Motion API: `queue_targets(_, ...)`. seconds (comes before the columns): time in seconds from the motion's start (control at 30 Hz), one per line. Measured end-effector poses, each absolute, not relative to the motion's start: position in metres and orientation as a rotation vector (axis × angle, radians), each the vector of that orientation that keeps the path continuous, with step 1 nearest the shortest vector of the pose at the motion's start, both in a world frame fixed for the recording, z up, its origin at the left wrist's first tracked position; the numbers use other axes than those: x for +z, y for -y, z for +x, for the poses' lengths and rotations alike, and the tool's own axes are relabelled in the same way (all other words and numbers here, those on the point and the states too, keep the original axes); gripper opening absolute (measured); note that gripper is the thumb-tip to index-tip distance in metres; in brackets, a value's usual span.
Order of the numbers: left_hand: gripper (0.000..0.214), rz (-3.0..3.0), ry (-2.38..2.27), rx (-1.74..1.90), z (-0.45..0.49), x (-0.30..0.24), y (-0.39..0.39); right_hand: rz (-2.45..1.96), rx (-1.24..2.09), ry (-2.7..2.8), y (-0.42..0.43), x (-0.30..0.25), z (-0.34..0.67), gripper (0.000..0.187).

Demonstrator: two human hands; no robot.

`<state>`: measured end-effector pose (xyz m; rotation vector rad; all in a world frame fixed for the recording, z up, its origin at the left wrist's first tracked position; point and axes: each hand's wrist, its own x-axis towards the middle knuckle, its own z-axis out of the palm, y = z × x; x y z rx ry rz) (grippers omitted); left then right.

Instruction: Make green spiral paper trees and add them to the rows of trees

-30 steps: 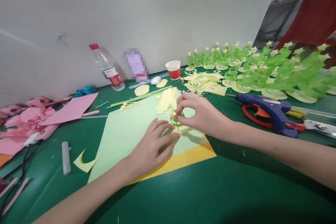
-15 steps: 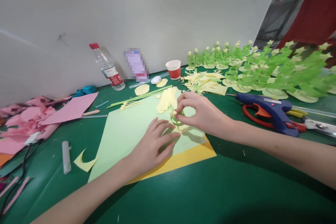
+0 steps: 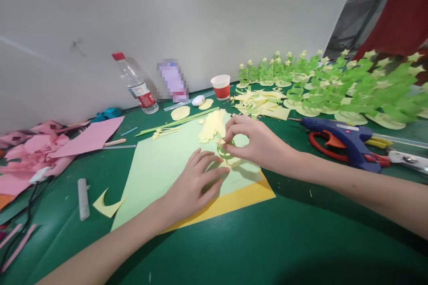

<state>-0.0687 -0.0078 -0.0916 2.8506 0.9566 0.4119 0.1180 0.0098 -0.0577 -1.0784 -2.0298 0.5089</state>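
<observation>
My right hand (image 3: pixel 256 140) pinches the top of a small green paper spiral (image 3: pixel 226 152) with thumb and forefinger, near a tiny yellow star at its tip. My left hand (image 3: pixel 193 185) presses with curled fingers on the spiral's base, over a light green paper sheet (image 3: pixel 157 169) that lies on a yellow sheet (image 3: pixel 247 196). A pile of pale yellow strips (image 3: pixel 211 126) lies just behind the spiral.
A blue glue gun (image 3: pixel 344 140) lies over red-handled scissors at the right. Rows of finished green paper trees (image 3: pixel 337 87) stand behind it. A red paper cup (image 3: pixel 221 87), a water bottle (image 3: pixel 135 83), pink paper scraps (image 3: pixel 40 151) and a glue stick (image 3: pixel 83 199) lie on the green table (image 3: pixel 267 245).
Both hands stay on the spiral; the right fingers shift only slightly at its top. The view drifts a little.
</observation>
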Motion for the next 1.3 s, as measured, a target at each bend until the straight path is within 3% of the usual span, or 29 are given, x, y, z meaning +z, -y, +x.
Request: queue_targets(1.3, 0.026, 2.884, -0.951, 0.402, -0.0696, -0.0902, 0.0074, -1.057, 0.53, 2.033, -0.009, -0.057, 0.1167, 0.015)
